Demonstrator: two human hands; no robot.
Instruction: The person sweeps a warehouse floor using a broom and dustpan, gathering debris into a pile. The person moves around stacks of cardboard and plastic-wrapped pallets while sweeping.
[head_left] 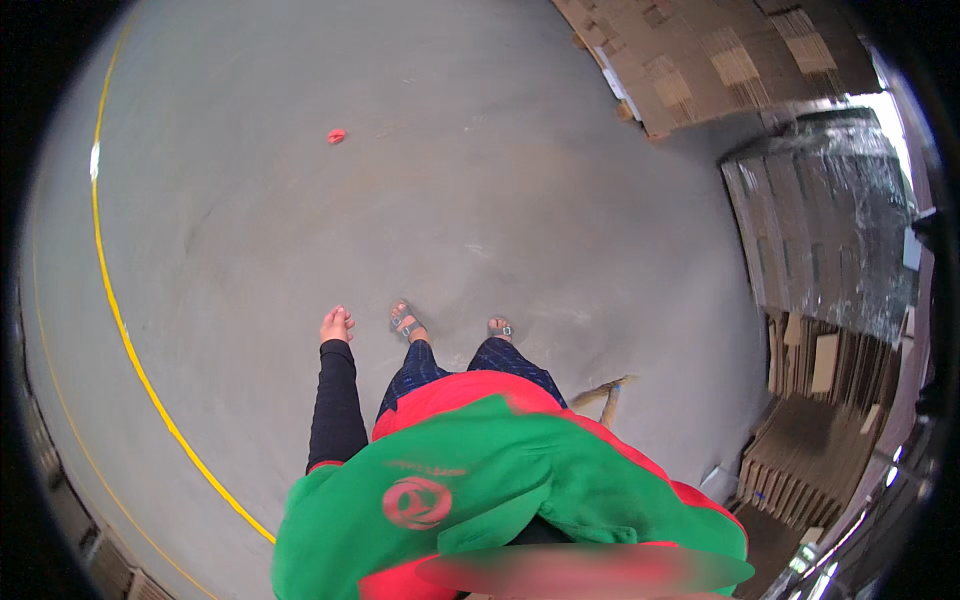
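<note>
My left hand hangs at my left side above the floor, at the end of a black sleeve. Its fingers are loosely curled in, and nothing shows in them. My right hand is out of sight. Beside my right hip, a thin brown angled piece sticks out from behind my green and red jacket; what it belongs to is hidden. My feet in grey sandals stand on the grey floor.
Ahead on the floor lies a small red thing, too small to name. Stacked flat cardboard rests on a pallet at the far right. Nearer are a film-wrapped stack and more cardboard. A yellow line curves along the left.
</note>
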